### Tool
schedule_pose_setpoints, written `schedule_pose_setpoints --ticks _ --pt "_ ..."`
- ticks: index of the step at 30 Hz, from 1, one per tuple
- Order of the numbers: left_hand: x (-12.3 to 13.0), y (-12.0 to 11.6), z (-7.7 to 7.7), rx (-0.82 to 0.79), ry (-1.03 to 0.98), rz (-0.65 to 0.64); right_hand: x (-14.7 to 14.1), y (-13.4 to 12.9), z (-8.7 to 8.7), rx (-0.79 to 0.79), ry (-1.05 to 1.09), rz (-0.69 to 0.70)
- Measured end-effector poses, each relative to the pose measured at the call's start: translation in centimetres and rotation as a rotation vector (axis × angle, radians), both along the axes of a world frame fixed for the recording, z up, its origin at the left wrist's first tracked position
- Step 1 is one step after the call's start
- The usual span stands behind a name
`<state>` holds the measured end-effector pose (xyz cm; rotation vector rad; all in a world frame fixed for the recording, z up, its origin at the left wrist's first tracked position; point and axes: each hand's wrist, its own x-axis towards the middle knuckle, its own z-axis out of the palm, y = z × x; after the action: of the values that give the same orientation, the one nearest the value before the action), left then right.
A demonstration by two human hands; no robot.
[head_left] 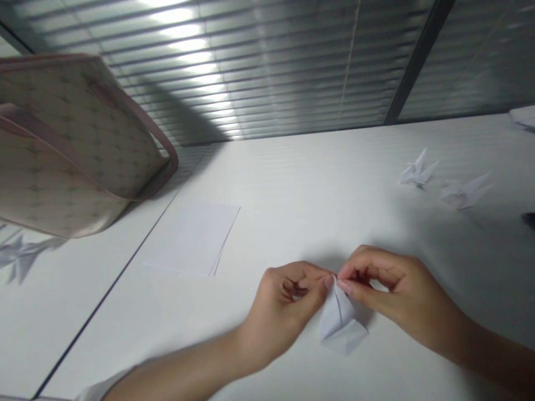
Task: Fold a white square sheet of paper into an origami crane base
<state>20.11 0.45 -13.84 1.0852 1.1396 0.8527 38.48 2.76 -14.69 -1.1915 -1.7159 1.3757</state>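
Note:
My left hand [284, 312] and my right hand [395, 292] meet above the white table, their fingertips pinching the top point of a folded white paper piece [340, 326]. The piece hangs in a rough kite shape, with a crease down its middle and a wider folded base below. Both hands are curled, and the fingers hide the paper's tip. A small stack of white paper sheets [194, 239] lies to the left of my hands, a short way off. Two white origami cranes [418, 171] [465, 192] sit further off at the upper right.
A beige patterned handbag [71, 145] with pinkish trim stands at the upper left. Another paper crane [23, 256] lies beyond a dark table seam [108, 289] at the left. Window blinds [259, 72] rise behind the table's far edge.

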Motion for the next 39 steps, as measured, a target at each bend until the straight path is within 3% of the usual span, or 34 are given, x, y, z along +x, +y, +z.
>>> schedule_pose_setpoints --ticks 9,15,30,39 --pt "0.19 -0.22 0.64 0.086 0.070 -0.058 -0.26 0.32 -0.16 -0.218 0.201 0.039" --pt "0.22 -0.38 0.57 0.074 0.061 -0.061 -0.38 0.25 -0.16 -0.278 0.215 0.046" --pt "0.29 -0.26 0.59 -0.065 -0.105 -0.045 -0.24 -0.03 0.04 -0.195 0.137 0.058" --pt "0.13 -0.27 0.90 -0.036 -0.108 -0.141 -0.25 -0.01 0.30 -0.134 0.114 0.051"
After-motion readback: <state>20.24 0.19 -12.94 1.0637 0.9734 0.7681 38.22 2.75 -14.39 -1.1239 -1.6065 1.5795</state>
